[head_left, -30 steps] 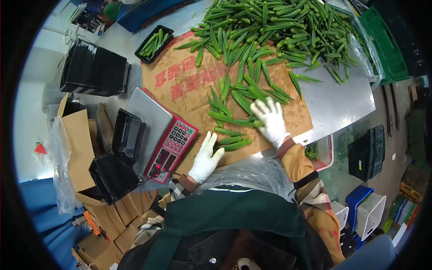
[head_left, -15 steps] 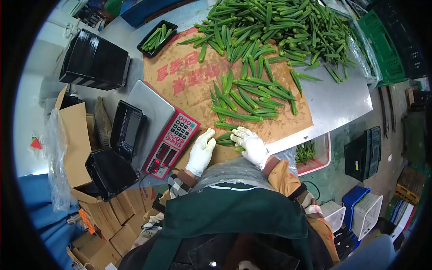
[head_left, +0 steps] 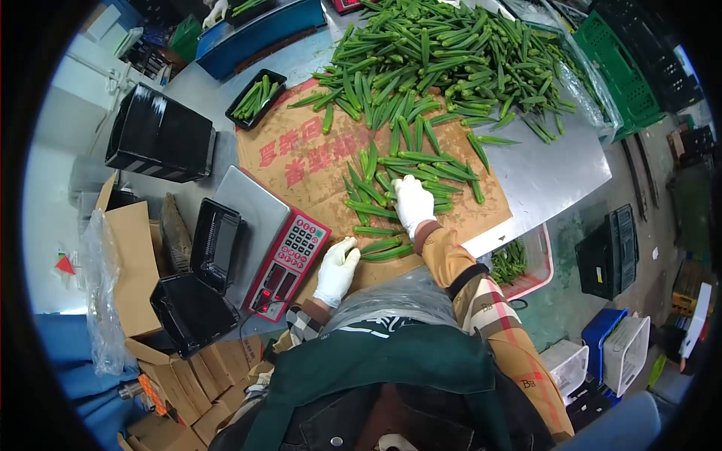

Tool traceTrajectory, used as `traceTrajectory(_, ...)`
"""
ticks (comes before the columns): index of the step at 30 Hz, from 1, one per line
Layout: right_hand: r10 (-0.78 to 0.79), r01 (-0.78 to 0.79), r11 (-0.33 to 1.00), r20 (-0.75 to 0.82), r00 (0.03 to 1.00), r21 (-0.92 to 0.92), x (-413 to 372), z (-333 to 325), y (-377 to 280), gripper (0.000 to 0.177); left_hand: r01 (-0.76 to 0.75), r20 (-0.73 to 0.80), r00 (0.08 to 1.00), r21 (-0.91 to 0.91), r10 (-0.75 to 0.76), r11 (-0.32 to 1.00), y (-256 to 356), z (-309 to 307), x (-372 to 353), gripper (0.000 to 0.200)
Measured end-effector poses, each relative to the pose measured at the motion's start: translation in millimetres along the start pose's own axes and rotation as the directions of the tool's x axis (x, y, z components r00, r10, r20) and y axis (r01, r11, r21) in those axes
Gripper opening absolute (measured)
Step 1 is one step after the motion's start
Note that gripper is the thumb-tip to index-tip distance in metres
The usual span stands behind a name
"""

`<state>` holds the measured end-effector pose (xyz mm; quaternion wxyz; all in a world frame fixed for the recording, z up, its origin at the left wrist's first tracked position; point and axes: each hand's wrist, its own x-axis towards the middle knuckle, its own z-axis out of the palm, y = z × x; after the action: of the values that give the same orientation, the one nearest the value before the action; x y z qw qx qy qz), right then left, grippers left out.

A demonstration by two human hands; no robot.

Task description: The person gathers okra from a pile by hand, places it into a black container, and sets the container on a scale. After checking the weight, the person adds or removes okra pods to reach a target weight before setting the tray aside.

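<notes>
My left hand [head_left: 336,269], in a white glove, rests on the cardboard near the scale, its thumb and fingers slightly apart with nothing held. Just right of its fingertips lie several okra pods [head_left: 385,247] side by side. My right hand [head_left: 414,205], gloved too, is farther forward over the loose okra [head_left: 440,171], its fingers curled down onto a pod; the fingertips are partly hidden. A large heap of okra [head_left: 451,56] covers the far end of the cardboard sheet [head_left: 301,204].
Left of my hands stands a red scale [head_left: 289,255] with black trays [head_left: 216,244] beside it. A black tray with okra [head_left: 256,99] sits at the back left, near stacked black trays [head_left: 160,134]. A crate with okra [head_left: 538,263] is below the table's right edge.
My right hand has moved forward from the near pods to the loose okra. The near pods now lie uncovered, side by side. My left hand has stayed nearly in place.
</notes>
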<state>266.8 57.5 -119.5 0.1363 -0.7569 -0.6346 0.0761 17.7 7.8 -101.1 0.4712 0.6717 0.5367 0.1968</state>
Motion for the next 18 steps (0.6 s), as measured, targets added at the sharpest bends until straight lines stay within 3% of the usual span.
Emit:
traceTrajectory(1, 0.01, -0.01, 0.999, 0.003, 1.0, 0.033, 1, 2, 4, 0.018, -0.004, -0.006, 1.0, -0.033, 0.003, 0.999, -7, 3, 0, 0.038)
traceTrajectory(4, -0.021, 0.037, 0.978, -0.083, 0.996, 0.206, -13, -41, -1, 0.039, -0.014, -0.043, 0.999, -0.135, 0.008, 0.991, -8, 5, 3, 0.039)
traceTrajectory(7, -0.121, 0.168, 0.949, -0.183, 0.976, 0.268, -37, -87, -21, 0.044, -0.047, -0.106, 0.994, -0.347, 0.01, 0.937, 38, -1, 6, 0.042)
traceTrajectory(11, -0.248, 0.322, 0.905, -0.271, 0.93, 0.279, -62, -125, -55, 0.045, 0.01, -0.031, 0.998, -0.746, -0.049, 0.666, 136, -34, 17, 0.042)
traceTrajectory(14, -0.203, 0.323, 0.857, -0.313, 0.928, 0.402, -75, -133, -69, 0.046, -0.011, 0.012, 0.999, -0.746, 0.031, 0.665, 145, -49, 21, 0.041)
traceTrajectory(15, -0.11, 0.246, 0.777, -0.261, 0.959, 0.579, -77, -129, -70, 0.044, 0.001, 0.029, 0.999, -0.75, 0.032, 0.662, 149, -53, 19, 0.041)
traceTrajectory(18, 0.018, 0.067, 0.549, -0.092, 0.996, 0.833, -75, -134, -71, 0.038, -0.068, 0.003, 0.995, -0.704, 0.098, 0.707, 156, -54, 10, 0.039)
